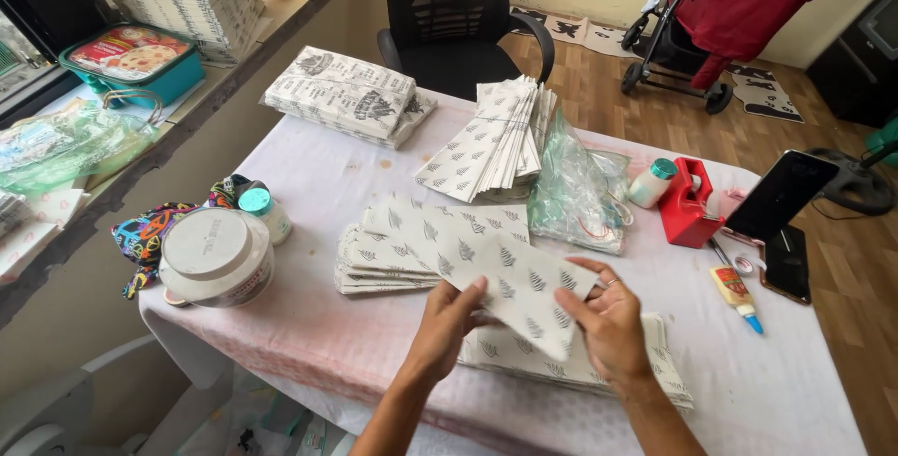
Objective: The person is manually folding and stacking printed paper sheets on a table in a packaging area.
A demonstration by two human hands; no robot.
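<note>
Both my hands hold one flat white paper bag [510,278] printed with grey leaves, tilted above the table. My left hand [449,320] grips its near left edge, thumb on top. On the right edge, my right hand [608,320] pinches it. Under my right hand lies a flat stack of the same bags [669,381]. A second fanned stack [374,260] sits just beyond my left hand. A third pile [496,143] leans further back.
A white lidded tub [217,255] and a small teal-capped bottle [267,211] stand at the left. A crumpled clear plastic bag [575,194], a red tape dispenser [687,203], a glue tube [736,295] and a propped phone [790,196] sit at the right. A newsprint bundle [346,96] lies at the back.
</note>
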